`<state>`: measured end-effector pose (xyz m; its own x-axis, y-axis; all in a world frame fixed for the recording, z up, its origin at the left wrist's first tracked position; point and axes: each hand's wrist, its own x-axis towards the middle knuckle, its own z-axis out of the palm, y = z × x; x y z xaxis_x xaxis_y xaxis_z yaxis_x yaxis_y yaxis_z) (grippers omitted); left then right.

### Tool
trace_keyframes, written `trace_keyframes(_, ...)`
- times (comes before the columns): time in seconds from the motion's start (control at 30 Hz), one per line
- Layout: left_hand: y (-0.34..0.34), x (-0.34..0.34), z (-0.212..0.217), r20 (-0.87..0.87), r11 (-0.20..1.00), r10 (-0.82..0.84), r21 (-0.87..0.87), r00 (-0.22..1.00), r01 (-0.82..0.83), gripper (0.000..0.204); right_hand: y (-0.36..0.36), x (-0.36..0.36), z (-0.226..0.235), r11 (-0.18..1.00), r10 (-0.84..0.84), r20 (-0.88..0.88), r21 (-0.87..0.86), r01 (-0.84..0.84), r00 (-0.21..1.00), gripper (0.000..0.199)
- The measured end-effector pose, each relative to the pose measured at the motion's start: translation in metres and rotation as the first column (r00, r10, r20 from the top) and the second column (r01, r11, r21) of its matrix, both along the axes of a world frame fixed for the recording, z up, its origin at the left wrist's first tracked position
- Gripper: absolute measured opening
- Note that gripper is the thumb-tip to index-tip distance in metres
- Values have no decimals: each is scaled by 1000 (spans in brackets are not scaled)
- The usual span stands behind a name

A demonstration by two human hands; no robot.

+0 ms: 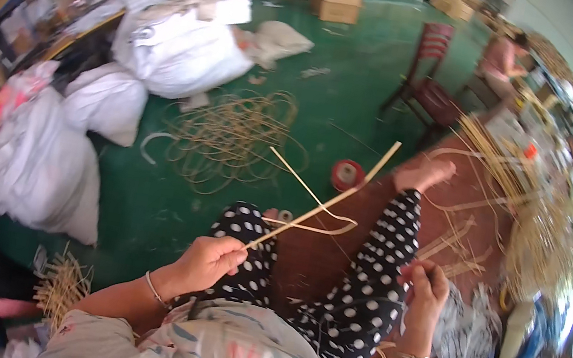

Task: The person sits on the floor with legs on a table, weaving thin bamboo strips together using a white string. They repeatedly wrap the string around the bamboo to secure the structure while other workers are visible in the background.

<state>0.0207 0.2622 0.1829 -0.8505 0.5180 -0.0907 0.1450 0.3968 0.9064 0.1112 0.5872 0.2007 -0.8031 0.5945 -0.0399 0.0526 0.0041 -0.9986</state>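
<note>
My left hand (209, 260) is closed on the near end of a pale flat rattan strip (328, 203), which slants up and away toward the right and ends above my outstretched foot. A second thin strip (299, 179) crosses it and loops back near my knee. My right hand (426, 286) hovers over my right leg with fingers curled; what it pinches is too small to tell. My legs, in black trousers with white dots (371, 271), stretch over a brown mat (319, 254).
A tangle of rattan coils (236, 136) lies on the green floor ahead. Big white sacks (172, 44) pile at the left. A red tape roll (346, 174) sits by my foot. Rattan strands (526, 213) heap at right; a dark red chair (426, 81) and a seated person (502, 64) beyond.
</note>
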Motion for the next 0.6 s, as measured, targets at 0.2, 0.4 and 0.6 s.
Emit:
trace_keyframes(0.2,-71,11,-18,74,881,470,-105,879,-462,17,18,-20,-71,651,51,207,735,-189,977,16)
trace_keyframes(0.4,-131,19,-35,26,657,752,-104,658,-747,18,17,-25,-86,387,-22,264,892,-235,964,19)
trace_keyframes(0.6,-224,53,-76,-46,274,956,-204,289,-940,21,23,-26,-73,565,-14,312,786,-250,950,16)
